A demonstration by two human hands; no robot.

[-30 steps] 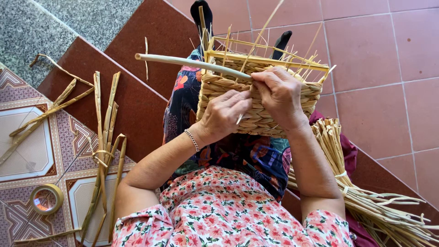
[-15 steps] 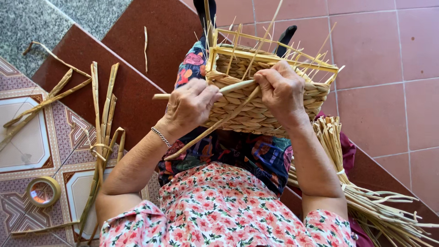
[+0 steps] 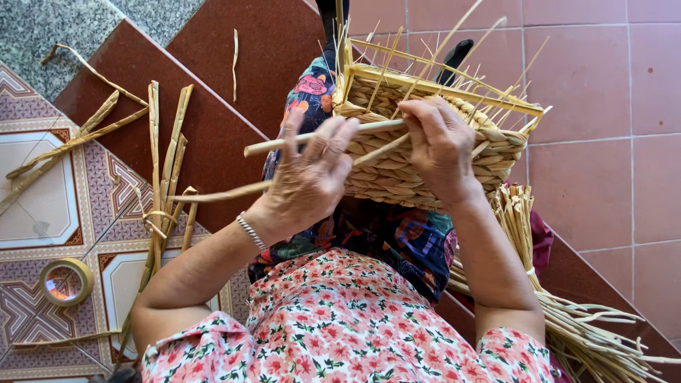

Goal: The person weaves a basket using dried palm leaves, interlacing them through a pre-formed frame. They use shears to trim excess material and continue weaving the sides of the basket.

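From the head camera, looking straight down, a half-woven straw basket point(image 3: 425, 152) rests on the person's lap, tipped so that its open rim faces away toward the pink floor tiles point(image 3: 603, 106); loose upright stakes bristle from its top edge. The right hand point(image 3: 440, 145) lies over the near wall of the basket, fingers curled down and clenched on the weave and on the end of a pale, stiff stick point(image 3: 323, 137) that runs level across the basket's front. The left hand point(image 3: 312, 174) is spread, fingers fanned and slightly bent, its fingertips touching the same stick; whether it truly pinches the stick or only presses on it cannot be told. Under that palm a flat straw strand point(image 3: 220, 193) trails out to the left, its far end free above the dark red step point(image 3: 227, 71). A thin bracelet point(image 3: 250, 231) circles the left wrist. On the patterned tiles to the left lies a bundle of long flat reeds point(image 3: 167, 163), loosely tied, and near it a roll of tape point(image 3: 66, 281). To the right of the lap, just beside the right forearm, a thick sheaf of thin straw point(image 3: 553, 298) fans out toward the lower corner.
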